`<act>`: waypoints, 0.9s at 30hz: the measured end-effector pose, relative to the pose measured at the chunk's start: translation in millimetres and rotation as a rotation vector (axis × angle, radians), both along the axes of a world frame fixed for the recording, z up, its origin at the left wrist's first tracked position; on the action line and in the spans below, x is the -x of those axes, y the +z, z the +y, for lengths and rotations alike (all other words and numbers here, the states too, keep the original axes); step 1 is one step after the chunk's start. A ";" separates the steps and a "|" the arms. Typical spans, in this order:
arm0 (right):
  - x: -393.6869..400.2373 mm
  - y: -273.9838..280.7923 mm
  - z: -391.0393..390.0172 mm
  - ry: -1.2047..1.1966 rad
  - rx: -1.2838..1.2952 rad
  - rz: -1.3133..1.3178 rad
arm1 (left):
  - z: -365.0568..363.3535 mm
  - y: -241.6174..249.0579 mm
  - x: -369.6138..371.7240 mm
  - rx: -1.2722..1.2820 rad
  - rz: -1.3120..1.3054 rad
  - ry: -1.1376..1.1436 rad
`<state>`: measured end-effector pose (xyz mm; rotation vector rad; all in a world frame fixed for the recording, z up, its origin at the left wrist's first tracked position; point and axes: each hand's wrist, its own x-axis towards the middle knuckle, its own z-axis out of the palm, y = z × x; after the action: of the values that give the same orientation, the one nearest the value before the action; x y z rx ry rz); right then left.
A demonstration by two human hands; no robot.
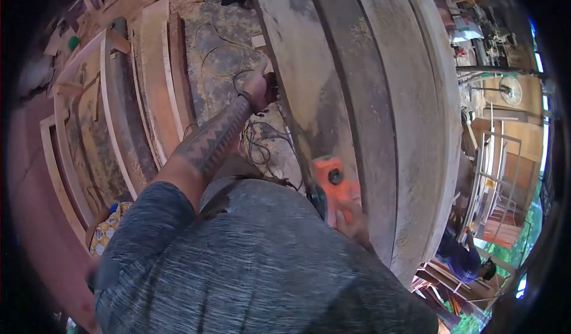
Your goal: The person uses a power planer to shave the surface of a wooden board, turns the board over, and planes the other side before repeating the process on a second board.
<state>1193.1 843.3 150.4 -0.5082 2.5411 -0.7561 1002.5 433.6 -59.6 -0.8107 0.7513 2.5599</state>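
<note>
My right hand [352, 222] is wrapped round the rear of an orange power tool, apparently an electric planer [345, 196], with a round black knob. The tool sits on the nearest long wooden board [297, 30], and motion blurs my fingers. My left hand [257, 91] is at the side edge of the same board, ahead of the tool. Its thumb points forward while the fingers curl round something dark that I cannot make out. Beside this board lie more long boards [380, 96], parallel and dusty.
Cables [259, 146] lie on the littered floor left of the boards. Wooden frames and planks [157, 66] stand further left. On the right are a fan [510, 90], a stacked rack [499, 173] and another person [463, 256]. Patterned cloth [110, 227] shows at lower left.
</note>
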 end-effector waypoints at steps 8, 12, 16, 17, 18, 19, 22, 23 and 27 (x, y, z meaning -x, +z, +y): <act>64.9 10.2 -80.1 -0.006 0.040 0.041 | -11.7 -8.1 -12.3 0.011 -0.010 -0.030; 136.0 -7.9 -150.3 0.060 0.236 0.208 | -37.3 -30.8 -42.9 0.159 -0.138 -0.123; 210.9 -19.4 -223.8 0.073 0.349 0.294 | -78.5 -93.1 -103.9 0.385 -0.210 -0.218; 225.1 -12.0 -242.6 0.042 0.302 0.257 | -96.2 -131.7 -125.8 0.396 -0.198 -0.272; 240.0 -8.7 -259.3 0.013 0.254 0.221 | -111.3 -171.4 -152.3 0.505 -0.272 -0.311; 256.4 -10.5 -273.9 0.019 0.268 0.229 | -119.1 -171.0 -173.5 0.627 -0.312 -0.378; 305.4 -11.0 -321.8 0.051 0.289 0.248 | -142.8 -147.9 -234.1 0.896 -0.373 -0.626; 320.8 -7.3 -339.3 0.063 0.280 0.248 | -153.2 -148.0 -250.4 0.918 -0.374 -0.707; 387.9 -22.6 -404.6 0.023 0.198 0.309 | -167.1 -131.1 -291.2 0.866 -0.514 -0.645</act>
<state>805.2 438.7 127.8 -0.7709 2.7483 -0.9946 1293.7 266.5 -190.7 -1.1468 1.6236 1.3264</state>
